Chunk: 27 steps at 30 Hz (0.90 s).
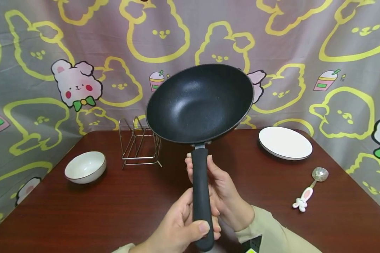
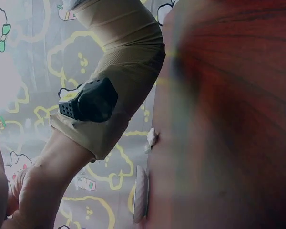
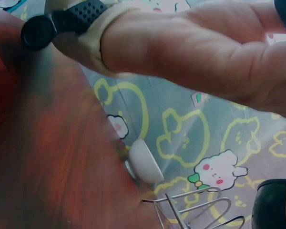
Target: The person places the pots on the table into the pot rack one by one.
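A black frying pan [image 1: 199, 103] is held up above the table, its inside facing me and its rim tilted, higher on the right. Lower on the dark handle [image 1: 201, 189], my left hand [image 1: 180, 225] grips with the thumb laid across the front. My right hand [image 1: 226, 193] holds the handle farther up, thumb along the right side and fingertips showing at the left edge. Part of each hand is hidden behind the handle. Only a forearm and part of a hand [image 2: 43, 191] appear in the left wrist view.
On the brown table [image 1: 139, 203] a white bowl [image 1: 86, 168] stands left, beside a wire rack [image 1: 140, 147]. A white plate [image 1: 285, 142] lies at the back right. Nearer sits a spoon [image 1: 310, 189] with a rabbit handle. A patterned curtain [image 1: 183, 35] hangs behind.
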{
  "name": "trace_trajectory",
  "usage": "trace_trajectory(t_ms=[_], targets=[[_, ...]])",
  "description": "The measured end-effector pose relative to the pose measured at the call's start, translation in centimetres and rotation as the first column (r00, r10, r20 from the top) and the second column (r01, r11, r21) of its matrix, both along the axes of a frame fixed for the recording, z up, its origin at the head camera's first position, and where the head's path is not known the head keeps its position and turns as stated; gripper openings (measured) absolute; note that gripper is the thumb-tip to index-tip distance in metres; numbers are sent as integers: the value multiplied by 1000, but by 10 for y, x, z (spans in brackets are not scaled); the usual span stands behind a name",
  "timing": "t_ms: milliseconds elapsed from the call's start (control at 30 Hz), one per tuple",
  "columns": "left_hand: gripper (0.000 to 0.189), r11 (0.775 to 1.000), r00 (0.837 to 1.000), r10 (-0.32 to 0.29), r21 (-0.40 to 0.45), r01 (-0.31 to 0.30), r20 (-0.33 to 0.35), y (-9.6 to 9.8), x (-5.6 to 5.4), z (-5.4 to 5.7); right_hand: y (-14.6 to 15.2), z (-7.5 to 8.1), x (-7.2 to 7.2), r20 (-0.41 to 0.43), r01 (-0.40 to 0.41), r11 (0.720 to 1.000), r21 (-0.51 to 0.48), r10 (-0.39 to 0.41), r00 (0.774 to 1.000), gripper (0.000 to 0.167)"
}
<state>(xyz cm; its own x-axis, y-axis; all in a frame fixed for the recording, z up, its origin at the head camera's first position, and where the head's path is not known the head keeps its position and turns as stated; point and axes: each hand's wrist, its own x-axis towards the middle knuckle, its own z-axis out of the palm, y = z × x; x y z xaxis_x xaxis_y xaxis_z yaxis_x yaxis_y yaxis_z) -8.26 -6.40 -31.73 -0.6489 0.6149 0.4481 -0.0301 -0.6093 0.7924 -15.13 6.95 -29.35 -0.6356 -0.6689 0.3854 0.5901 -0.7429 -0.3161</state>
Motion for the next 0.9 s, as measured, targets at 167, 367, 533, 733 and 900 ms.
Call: trace_trajectory(t_ms=[167, 367, 533, 733, 900], targets=[[41, 999, 999, -20, 26, 21, -35, -4, -3, 2, -6, 1, -10, -98, -122, 989, -88, 113, 989, 40], [35, 997, 997, -51, 55, 54, -53, -6, -6, 2, -13, 0, -22, -221, -143, 984, -110, 116, 968, 38], [37, 993, 996, -82, 79, 85, -46, -9, -10, -1, -18, -2, -28, -306, -93, 993, -71, 67, 950, 37], [41, 993, 993, -114, 47, 112, 34, -17, -15, -3, -23, -4, -34, -400, -22, 1000, -18, 13, 916, 35], [40, 995, 989, -94, -17, 97, 117, -26, -16, -7, -27, -10, -38, -511, 50, 998, 25, -31, 859, 33]])
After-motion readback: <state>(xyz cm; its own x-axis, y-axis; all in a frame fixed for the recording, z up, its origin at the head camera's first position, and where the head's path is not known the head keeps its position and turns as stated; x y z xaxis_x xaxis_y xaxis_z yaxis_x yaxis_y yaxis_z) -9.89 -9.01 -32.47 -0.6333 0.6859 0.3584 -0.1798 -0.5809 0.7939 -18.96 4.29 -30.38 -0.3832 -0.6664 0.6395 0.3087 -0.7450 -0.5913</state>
